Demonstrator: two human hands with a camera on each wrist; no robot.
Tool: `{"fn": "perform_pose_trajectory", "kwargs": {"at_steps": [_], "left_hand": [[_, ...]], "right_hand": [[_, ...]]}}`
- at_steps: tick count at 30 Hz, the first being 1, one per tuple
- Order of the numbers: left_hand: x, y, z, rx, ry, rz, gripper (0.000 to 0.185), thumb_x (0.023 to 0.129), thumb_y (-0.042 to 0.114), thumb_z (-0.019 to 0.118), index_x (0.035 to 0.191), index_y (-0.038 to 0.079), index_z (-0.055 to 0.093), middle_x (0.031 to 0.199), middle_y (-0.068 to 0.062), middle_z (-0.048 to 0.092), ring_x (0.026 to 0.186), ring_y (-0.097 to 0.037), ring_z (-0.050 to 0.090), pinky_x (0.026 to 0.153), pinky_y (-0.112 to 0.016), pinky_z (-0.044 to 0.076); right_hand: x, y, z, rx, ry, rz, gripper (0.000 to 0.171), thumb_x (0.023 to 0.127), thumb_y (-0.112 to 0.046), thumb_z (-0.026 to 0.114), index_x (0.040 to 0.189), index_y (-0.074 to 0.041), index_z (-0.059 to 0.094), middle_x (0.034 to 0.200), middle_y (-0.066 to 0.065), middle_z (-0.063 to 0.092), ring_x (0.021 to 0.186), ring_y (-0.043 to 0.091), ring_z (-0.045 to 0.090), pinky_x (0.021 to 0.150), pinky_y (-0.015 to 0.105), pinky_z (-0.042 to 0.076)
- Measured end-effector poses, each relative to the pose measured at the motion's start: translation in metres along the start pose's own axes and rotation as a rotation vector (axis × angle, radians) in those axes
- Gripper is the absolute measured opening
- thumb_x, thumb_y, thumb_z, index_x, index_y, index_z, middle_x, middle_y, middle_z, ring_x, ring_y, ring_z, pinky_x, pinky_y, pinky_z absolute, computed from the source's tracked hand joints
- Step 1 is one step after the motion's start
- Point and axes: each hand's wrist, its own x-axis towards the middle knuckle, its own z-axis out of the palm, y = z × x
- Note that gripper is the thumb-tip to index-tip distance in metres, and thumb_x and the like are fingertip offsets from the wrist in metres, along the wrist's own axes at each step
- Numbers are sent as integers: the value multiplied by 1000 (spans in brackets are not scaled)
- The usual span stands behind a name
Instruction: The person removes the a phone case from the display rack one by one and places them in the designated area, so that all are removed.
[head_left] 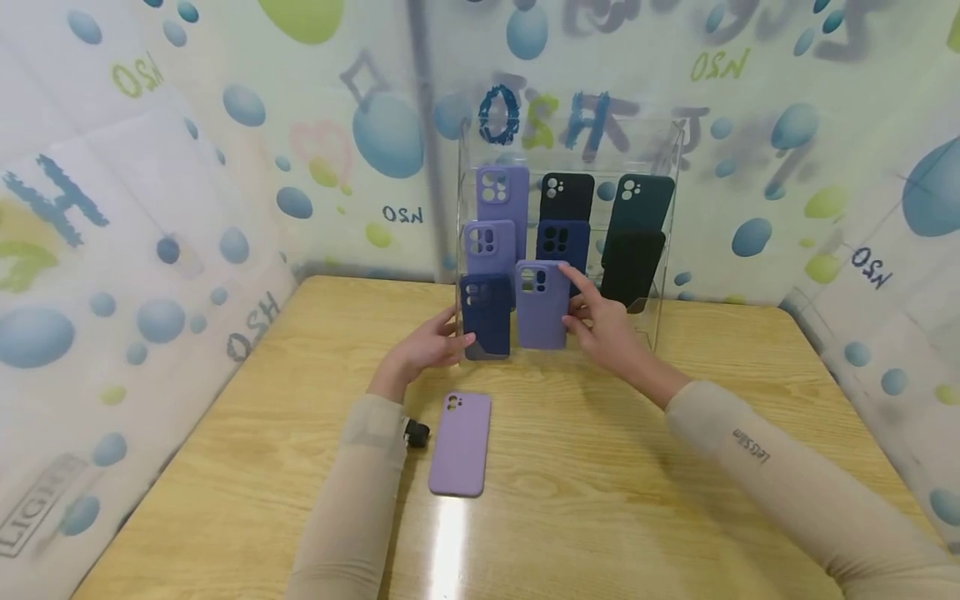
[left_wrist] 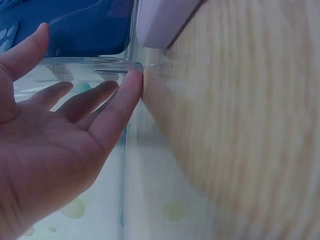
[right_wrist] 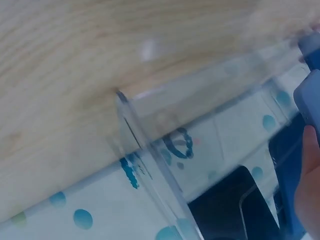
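At the frame's centre, a matte lavender silicone phone case [head_left: 542, 304] with a camera cut-out at its upper left stands upright in the bottom row of a clear acrylic tiered display stand [head_left: 669, 217]. The right hand [head_left: 603, 325] pinches its right edge, index finger on the top corner. The left hand [head_left: 431, 346], fingers spread, steadies the stand's left wall. Nine cases: eight racked, one lilac case [head_left: 460, 444] flat on the wooden table [head_left: 225, 467]. The right sleeve [head_left: 795, 492] reads "LetsSlim".

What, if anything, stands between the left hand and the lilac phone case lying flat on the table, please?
Nothing visible: the left hand rests at the clear display rack, and only bare table lies between it and the lilac phone case.
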Motion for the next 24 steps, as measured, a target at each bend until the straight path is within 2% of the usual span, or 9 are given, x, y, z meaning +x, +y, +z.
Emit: {"fn": "perform_pose_trajectory", "kwargs": {"at_steps": [6, 14, 20, 24], "left_hand": [[2, -1, 0, -6, 0, 4, 87, 108, 28, 64, 173, 31, 7, 179, -15, 18, 157, -38, 41, 124, -49, 45], [2, -1, -2, 6, 12, -7, 87, 108, 28, 65, 173, 32, 8, 179, -16, 19, 156, -37, 42, 122, -49, 47], [4, -2, -1, 7, 19, -10, 87, 108, 29, 65, 173, 31, 9, 178, -18, 19, 155, -38, 43, 122, -49, 48], [4, -2, -1, 3, 20, -8, 86, 108, 28, 65, 173, 31, 8, 178, -18, 19, 156, -39, 42, 122, -50, 47]], "right_hand": [[3, -13, -12, 101, -22, 113, 97, 98, 9, 68, 171, -32, 19, 109, 25, 72, 100, 42, 79, 84, 52, 67], [0, -31, -14, 253, -132, 328, 101, 99, 5, 70, 169, -45, 17, 110, 23, 70, 98, 35, 79, 82, 46, 68], [-16, -44, -5, 474, -255, 505, 103, 97, 8, 69, 170, -42, 16, 107, 24, 67, 85, 31, 77, 81, 49, 68], [-29, -50, 7, 574, -310, 619, 105, 93, 12, 70, 170, -40, 18, 102, 19, 65, 79, 27, 73, 82, 53, 68]]}}
